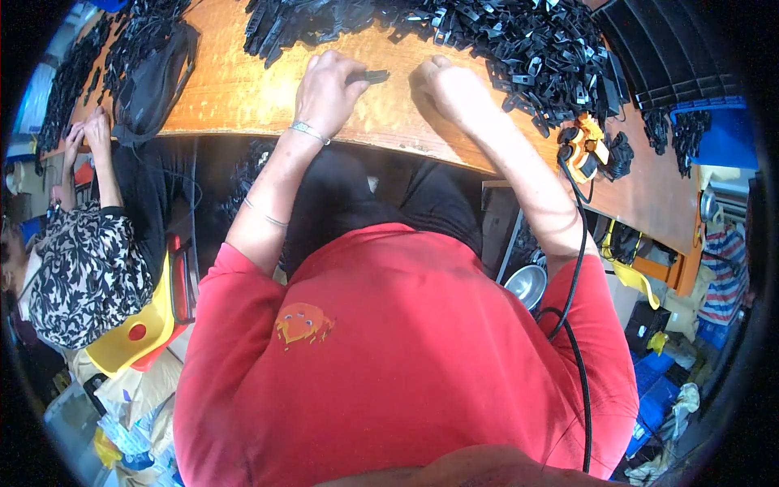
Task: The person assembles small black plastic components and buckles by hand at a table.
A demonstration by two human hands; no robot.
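My left hand [326, 93] is over the wooden table, a bracelet on its wrist. It pinches a small black plastic piece [371, 76] between thumb and fingers, the piece's end pointing right. To the right, my right hand [448, 91] is closed low over the tabletop, fingers curled down. Whatever its fingertips hold, if anything, is hidden. Beyond my right hand spreads a large heap of small black plastic parts [531, 57], some with shiny metal bits. Another pile of black parts [296, 28] lies beyond my left hand.
The wooden table [227, 89] runs across in front of me. Beside my right forearm lie orange-yellow items [583, 150] near a black cable [578, 325]. Black trays [673, 49] stand at the far right. At left, a person [89, 268] sits on a yellow chair [134, 341] by a black bag [154, 89].
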